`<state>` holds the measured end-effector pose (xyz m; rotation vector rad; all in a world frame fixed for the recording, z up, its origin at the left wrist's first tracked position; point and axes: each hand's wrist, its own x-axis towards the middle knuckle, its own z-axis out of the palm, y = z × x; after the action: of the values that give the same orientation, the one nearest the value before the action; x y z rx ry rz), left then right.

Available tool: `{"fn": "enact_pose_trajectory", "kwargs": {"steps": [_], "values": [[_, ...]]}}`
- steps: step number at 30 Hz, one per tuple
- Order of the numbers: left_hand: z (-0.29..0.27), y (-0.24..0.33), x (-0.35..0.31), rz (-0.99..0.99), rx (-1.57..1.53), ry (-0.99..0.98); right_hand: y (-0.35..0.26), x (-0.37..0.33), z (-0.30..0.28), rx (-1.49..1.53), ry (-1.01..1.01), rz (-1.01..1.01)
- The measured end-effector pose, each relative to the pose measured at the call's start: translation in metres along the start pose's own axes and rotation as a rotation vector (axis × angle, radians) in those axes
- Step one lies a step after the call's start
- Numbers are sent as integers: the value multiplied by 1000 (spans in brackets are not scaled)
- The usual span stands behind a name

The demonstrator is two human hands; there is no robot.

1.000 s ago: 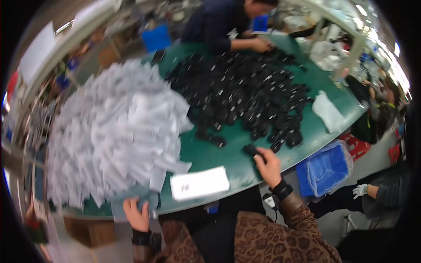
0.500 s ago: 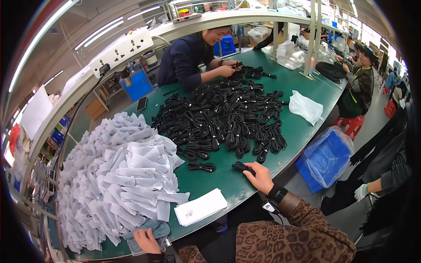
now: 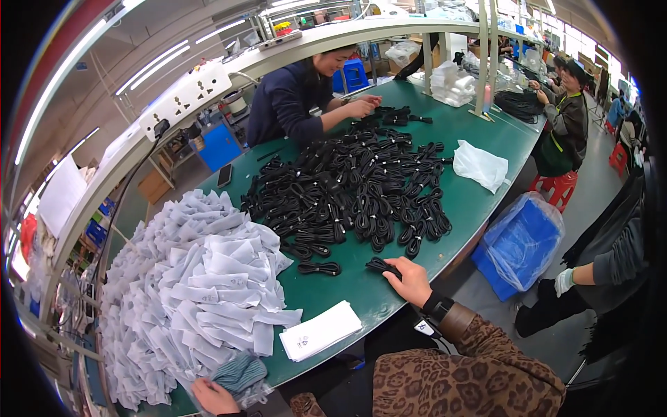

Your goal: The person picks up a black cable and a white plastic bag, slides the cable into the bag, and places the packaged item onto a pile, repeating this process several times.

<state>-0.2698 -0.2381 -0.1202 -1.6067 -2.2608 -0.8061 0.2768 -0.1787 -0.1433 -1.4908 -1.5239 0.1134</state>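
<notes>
My right hand (image 3: 410,280) is closed on a coiled black cable (image 3: 382,265), held low over the green table (image 3: 267,370) near its front edge. At the lower left, my left hand (image 3: 214,397) lies with its fingers against the lower end of a grey-green ribbed knitted piece (image 3: 240,373) with clear plastic around it. Beside it rises a big heap of white pouches (image 3: 208,292). A flat stack of white pouches (image 3: 321,331) lies between my hands. A single coiled cable (image 3: 319,268) rests just left of the one I hold, before a large pile of black cables (image 3: 347,187).
Across the table a co-worker (image 3: 292,104) sits at the cable pile. A white plastic bag (image 3: 481,165) lies at the right edge, with a lined blue bin (image 3: 521,243) below. A power strip (image 3: 184,96) is fixed to the frame at left. A phone (image 3: 224,175) lies behind the heap.
My left hand has slid left and down along the knitted piece, which has turned a little. My right hand keeps its cable almost still. The co-worker's hands have shifted slightly.
</notes>
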Motion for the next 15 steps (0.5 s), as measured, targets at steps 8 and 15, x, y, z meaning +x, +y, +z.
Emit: {"fn": "enact_pose_trajectory", "kwargs": {"steps": [8,15], "values": [[28,27,-46,236,-238,-112,-1,-12,-8,-25,-15,11],[59,8,-25,317,-185,-200,3,-4,2,26,29,-50]]}}
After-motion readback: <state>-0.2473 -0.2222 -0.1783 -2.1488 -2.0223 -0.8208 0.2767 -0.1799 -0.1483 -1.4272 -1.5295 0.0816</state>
